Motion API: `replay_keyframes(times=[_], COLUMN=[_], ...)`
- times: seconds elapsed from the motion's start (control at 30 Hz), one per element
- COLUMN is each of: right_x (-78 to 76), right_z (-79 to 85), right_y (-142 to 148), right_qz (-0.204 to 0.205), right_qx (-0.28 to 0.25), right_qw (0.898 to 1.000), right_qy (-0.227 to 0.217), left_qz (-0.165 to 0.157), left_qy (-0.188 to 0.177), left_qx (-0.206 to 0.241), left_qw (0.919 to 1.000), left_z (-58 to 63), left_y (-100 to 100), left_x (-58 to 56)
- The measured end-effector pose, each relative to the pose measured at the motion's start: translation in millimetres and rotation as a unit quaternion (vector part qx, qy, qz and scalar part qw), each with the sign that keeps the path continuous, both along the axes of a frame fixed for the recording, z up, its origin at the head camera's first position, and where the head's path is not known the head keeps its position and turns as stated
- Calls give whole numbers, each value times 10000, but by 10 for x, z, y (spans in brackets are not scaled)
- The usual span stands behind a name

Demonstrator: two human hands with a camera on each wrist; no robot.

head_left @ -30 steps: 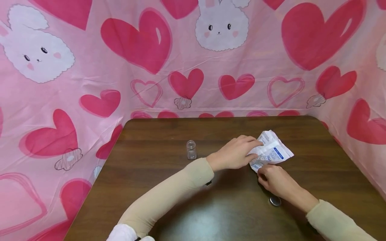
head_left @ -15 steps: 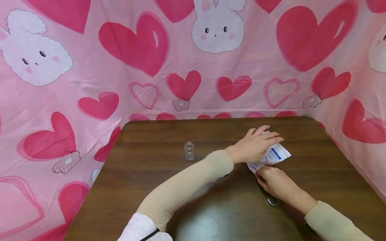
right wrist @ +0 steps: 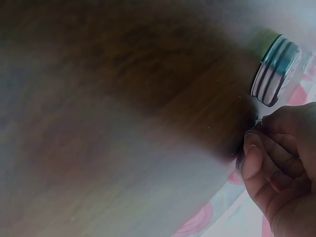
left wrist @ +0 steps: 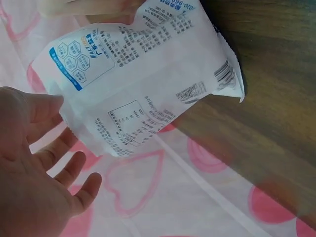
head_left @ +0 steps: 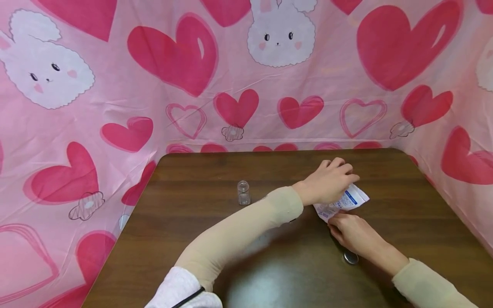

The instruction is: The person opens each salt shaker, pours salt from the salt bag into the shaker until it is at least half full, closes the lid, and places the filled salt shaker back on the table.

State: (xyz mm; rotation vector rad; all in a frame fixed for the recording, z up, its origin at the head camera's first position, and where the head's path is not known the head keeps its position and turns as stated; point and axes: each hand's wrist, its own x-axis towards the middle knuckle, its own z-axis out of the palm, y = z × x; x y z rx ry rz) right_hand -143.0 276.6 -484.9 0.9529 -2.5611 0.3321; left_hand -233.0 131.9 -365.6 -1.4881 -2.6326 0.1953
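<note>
A white printed plastic packet (head_left: pixel 352 197) leans up off the wooden table, right of the middle. My left hand (head_left: pixel 326 183) reaches over its far top corner; in the left wrist view the left thumb and index finger pinch an edge of the packet (left wrist: pixel 133 79) while the other fingers stay loosely bent. At the near lower corner, my right hand (head_left: pixel 356 234) pinches the packet with curled fingers. In the right wrist view the right hand (right wrist: pixel 286 163) has its fingertips together, and what lies between them is mostly hidden. Beside it lies a ribbed metal lid with holes (right wrist: pixel 276 69).
A small clear glass jar (head_left: pixel 244 193) without a lid stands left of the left hand. The metal lid (head_left: pixel 350 257) rests close below the right wrist. Pink heart-patterned cloth (head_left: pixel 246 115) surrounds the brown table (head_left: pixel 185 239). Tiny pale specks lie near the right fingers.
My left hand has moved right and away from me, from the packet's left side to its top, and its spread fingers have curled. The right hand has stayed in place.
</note>
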Motion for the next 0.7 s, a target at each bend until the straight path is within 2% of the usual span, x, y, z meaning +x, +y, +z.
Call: replay_keyframes(times=[0.23,0.47,0.57,0.7], right_x=[25,57,61,50], right_z=[9,0,23,68], right_y=[12,33,27,0], right_qz=[-110,-351,-671,-1230], right_qx=[35,-99,-145,-300], right_qw=[9999,9990,9956,9821], right_qy=[-128,-258,-632,-1394], left_qz=[100,122,139,198], left_qy=[425,195,98,-77], left_qx=[-139,-183,-126,-51], left_qw=[9989,9996,9998,9998], left_z=[46,91,109,139], left_y=[-81,-132,-150,-181], left_x=[-7,-32,-40,-40])
